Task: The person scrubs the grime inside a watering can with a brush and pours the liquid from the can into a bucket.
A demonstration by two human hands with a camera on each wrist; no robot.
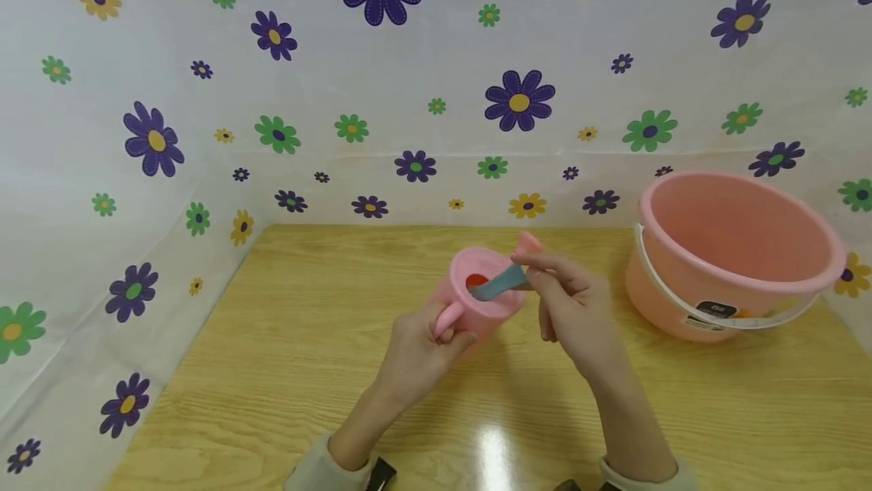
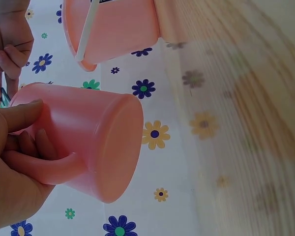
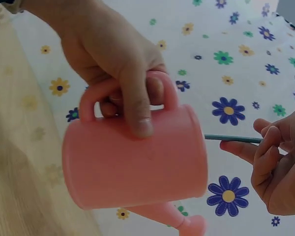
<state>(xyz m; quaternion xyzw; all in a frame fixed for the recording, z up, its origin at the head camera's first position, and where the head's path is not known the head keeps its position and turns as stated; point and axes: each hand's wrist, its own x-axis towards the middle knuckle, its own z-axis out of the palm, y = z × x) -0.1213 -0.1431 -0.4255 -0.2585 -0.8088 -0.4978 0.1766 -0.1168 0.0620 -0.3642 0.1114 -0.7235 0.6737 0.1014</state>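
Note:
My left hand (image 1: 417, 351) grips the handle (image 1: 449, 319) of a pink watering can (image 2: 64, 118), lifted off the table and tilted. My right hand (image 1: 571, 306) pinches a flat blue tool (image 1: 500, 284) between thumb and fingers. The tool's far end reaches the round opening in the can's top; how deep it goes is hidden, and its exact kind is unclear. Red shows inside the opening, but I cannot tell what it is. In the right wrist view the can's spout (image 3: 157, 214) points away from the handle, ending in a flared rose (image 3: 192, 226).
A large pink bucket (image 1: 722, 279) with a white carrying handle (image 1: 736, 319) stands on the right of the wooden table (image 1: 286, 340). White cloth (image 1: 436, 52) printed with flowers hangs behind the table and along its left side.

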